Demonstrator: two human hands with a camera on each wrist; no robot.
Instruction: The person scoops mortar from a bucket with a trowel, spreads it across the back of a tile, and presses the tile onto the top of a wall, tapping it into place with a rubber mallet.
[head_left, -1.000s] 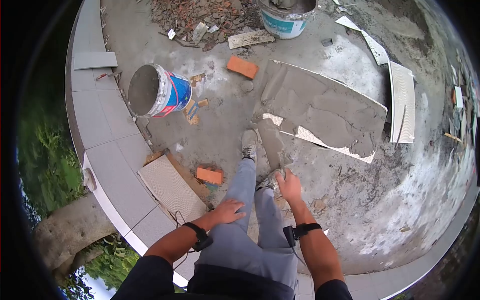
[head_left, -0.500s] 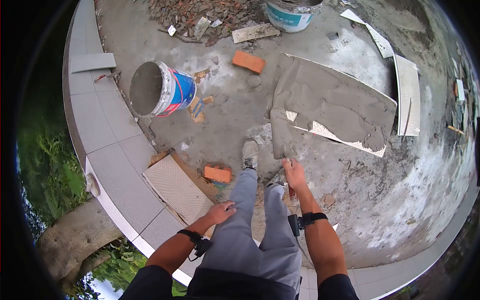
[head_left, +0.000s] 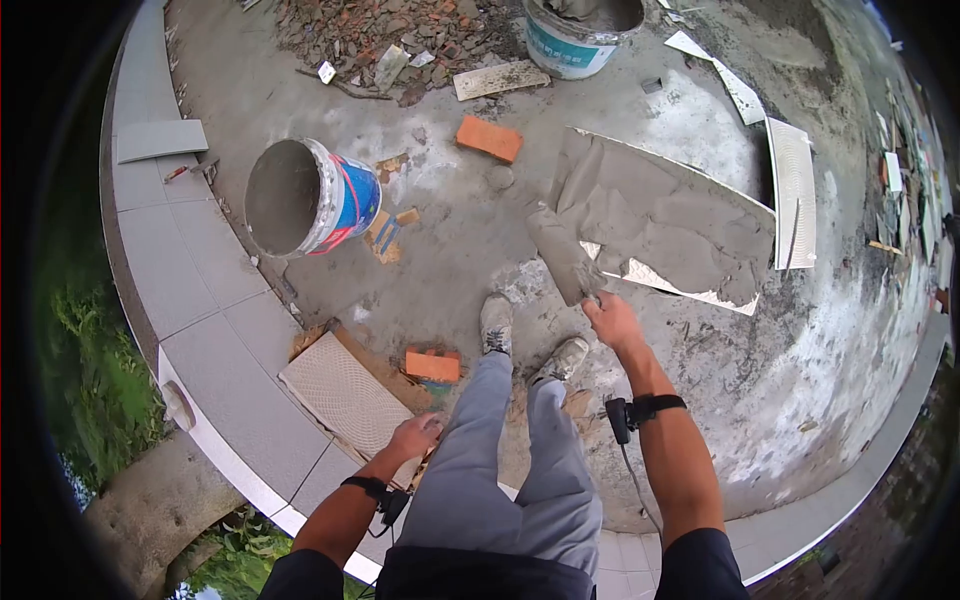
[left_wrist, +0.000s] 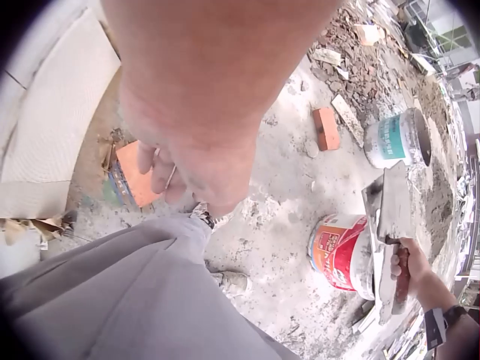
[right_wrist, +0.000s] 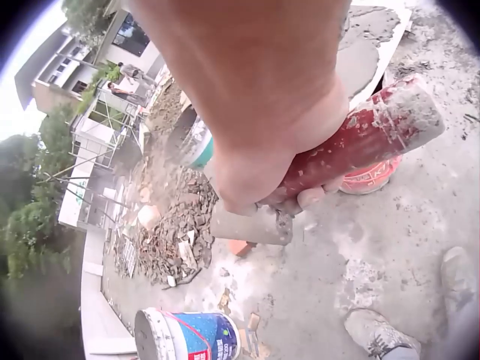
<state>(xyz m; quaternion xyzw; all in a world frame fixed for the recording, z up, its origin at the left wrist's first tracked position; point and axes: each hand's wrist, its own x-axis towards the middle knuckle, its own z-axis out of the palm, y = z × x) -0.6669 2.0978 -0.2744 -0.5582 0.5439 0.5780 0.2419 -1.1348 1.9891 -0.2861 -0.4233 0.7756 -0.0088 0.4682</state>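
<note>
The right hand (head_left: 612,320) is closed round the red handle of a trowel (head_left: 562,255), and in the right wrist view the fingers (right_wrist: 311,196) are seen wrapped under this handle. The blade is covered with grey mortar and is held over the near left corner of the large tile (head_left: 670,215), which lies on the concrete floor far from the feet and to the right. The left hand (head_left: 415,437) is laid on the left trouser leg with loose fingers, and nothing is held by it. One second ago the right hand was lower, just beside the right shoe (head_left: 563,358), and the blade was lying at the near edge of the tile. Since then the hand has been carried farther and to the right and the trowel has been lifted, while the left hand has stayed on the leg. From this it is judged that mortar was gathered at the edge and that the coating of the tile is not finished, because a white strip is still bare along its near side. To the left a blue bucket (head_left: 310,198) lies on its side, and an orange brick (head_left: 489,138) is seen between it and the tile. A second brick (head_left: 432,366) lies near the left shoe, beside a ribbed tile (head_left: 340,390). Far away an upright bucket (head_left: 580,35) stands near a heap of rubble (head_left: 380,35).
</note>
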